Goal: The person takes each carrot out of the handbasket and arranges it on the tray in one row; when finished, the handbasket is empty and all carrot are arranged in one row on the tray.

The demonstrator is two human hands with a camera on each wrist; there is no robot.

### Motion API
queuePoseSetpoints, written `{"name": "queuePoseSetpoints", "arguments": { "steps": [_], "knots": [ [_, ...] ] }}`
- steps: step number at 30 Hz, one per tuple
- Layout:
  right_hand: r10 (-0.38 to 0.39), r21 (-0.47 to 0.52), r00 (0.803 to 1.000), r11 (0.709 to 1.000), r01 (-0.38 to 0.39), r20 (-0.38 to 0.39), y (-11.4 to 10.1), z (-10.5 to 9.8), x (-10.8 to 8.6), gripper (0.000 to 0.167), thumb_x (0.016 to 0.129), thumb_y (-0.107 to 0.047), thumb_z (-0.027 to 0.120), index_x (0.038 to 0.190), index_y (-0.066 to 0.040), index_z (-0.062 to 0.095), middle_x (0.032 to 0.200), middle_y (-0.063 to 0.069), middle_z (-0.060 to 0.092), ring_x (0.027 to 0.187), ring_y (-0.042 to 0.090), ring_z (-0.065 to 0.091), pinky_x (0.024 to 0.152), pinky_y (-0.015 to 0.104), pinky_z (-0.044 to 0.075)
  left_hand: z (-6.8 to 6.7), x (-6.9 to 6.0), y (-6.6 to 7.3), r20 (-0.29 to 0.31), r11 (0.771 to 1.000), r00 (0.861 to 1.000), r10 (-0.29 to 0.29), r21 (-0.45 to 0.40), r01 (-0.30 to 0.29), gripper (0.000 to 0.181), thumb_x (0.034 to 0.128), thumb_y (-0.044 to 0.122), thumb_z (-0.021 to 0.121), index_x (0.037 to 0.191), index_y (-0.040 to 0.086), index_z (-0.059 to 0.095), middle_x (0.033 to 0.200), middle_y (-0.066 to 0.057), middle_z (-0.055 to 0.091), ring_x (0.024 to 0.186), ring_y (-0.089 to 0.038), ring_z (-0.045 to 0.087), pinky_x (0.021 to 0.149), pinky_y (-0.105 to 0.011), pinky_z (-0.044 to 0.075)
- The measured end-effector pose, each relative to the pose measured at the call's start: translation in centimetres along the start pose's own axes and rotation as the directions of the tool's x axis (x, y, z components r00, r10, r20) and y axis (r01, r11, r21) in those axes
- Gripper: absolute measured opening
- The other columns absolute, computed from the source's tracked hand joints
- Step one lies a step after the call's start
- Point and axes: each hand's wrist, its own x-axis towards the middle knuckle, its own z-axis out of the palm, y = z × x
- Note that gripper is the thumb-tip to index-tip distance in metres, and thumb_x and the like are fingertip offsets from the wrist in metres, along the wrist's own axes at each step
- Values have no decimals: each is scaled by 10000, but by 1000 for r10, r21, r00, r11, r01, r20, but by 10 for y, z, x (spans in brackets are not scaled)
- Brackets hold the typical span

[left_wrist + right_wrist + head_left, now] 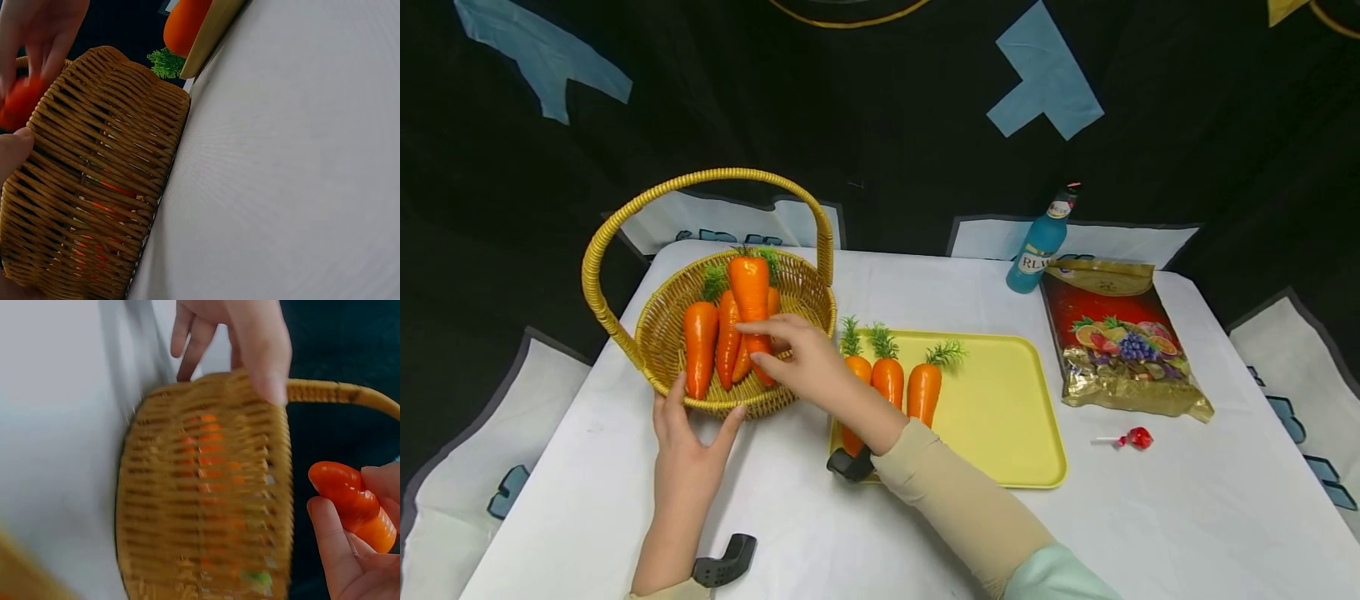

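My right hand [805,354] pinches an orange carrot [749,287] between thumb and fingers, upright over the yellow wicker basket [827,312]. In the right wrist view the held carrot [350,494] shows its glossy tip. Other carrots [700,342] with green tops lie inside the basket, partly behind the held one. At the basket's near side, my left hand [685,467] rests with thumb and fingers spread against the rim and outer wall. Its thumb [15,150] touches the weave in the left wrist view.
A yellow tray [992,417] right of the basket bears three carrots [887,379], partly hidden by my right forearm. Farther right are a blue bottle [1041,242], a red and gold snack bag [1120,342] and a red lollipop [1138,438]. The basket's tall handle [722,175] arches overhead.
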Motion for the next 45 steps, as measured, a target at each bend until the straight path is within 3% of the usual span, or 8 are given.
{"name": "queuePoseSetpoints", "arguments": {
  "steps": [7, 15, 20, 28, 34, 39, 45],
  "knots": [
    [15, 80, 999, 997, -13, -31, 5, -27, -40, 363, 931, -147, 655, 1293, -145, 632, 1248, 43, 549, 967, 108, 594, 841, 235, 504, 0, 0, 1, 11, 1000, 1000, -15, 9, 15, 925, 893, 421, 673, 1555, 168, 79, 1599, -101, -12, 1377, -439, 239, 968, -685, 303],
    [144, 110, 989, 984, -140, -32, 19, -43, -99, 368, 919, -92, 660, 1282, -152, 642, 1313, 33, 530, 1098, 162, 558, 816, 276, 524, 2, 0, 2, 30, 1000, 999, -30, -4, 30, 930, 892, 445, 664, 1557, 191, 65, 1600, -86, -39, 1388, -438, 212, 988, -677, 286],
    [214, 120, 973, 972, -203, -88, 28, -52, -133, 370, 899, -72, 684, 1262, -133, 648, 1254, -12, 559, 964, 151, 585, 785, 306, 537, 1, 0, 3, 32, 999, 999, -32, 3, 32, 934, 894, 450, 659, 1557, 183, 58, 1599, -101, -49, 1388, -447, 205, 988, -680, 281],
    [294, 137, 934, 953, -270, -203, 39, -66, -175, 425, 871, -14, 699, 1272, -135, 629, 1234, 6, 569, 870, 193, 624, 721, 295, 547, 0, 0, 0, 17, 1000, 1000, -18, -10, 19, 930, 891, 424, 673, 1556, 180, 71, 1599, -81, -41, 1404, -407, 193, 1004, -663, 280],
    [377, 152, 880, 926, -346, -291, 49, -76, -200, 507, 843, 23, 714, 1301, -162, 597, 1232, 60, 554, 865, 191, 635, 678, 280, 546, 0, 0, 0, 19, 1000, 1000, -19, -12, 19, 929, 892, 432, 669, 1556, 190, 66, 1600, -74, -52, 1404, -412, 188, 1010, -662, 270],
    [447, 147, 843, 895, -422, -300, 57, -81, -209, 493, 846, 1, 719, 1300, -156, 608, 1178, 95, 568, 823, 193, 620, 602, 255, 518, -1, 0, 1, 18, 1000, 1000, -20, -10, 20, 927, 892, 430, 670, 1556, 193, 68, 1600, -73, -41, 1404, -405, 195, 1010, -660, 273],
    [492, 92, 823, 868, -488, -282, 62, -82, -208, 472, 845, -5, 723, 1291, -121, 624, 1165, 92, 598, 798, 173, 608, 608, 252, 519, 1, 0, 2, 19, 1000, 1000, -19, -16, 19, 924, 890, 422, 676, 1555, 199, 74, 1599, -67, -25, 1398, -400, 217, 1005, -660, 282]
  ]
}}
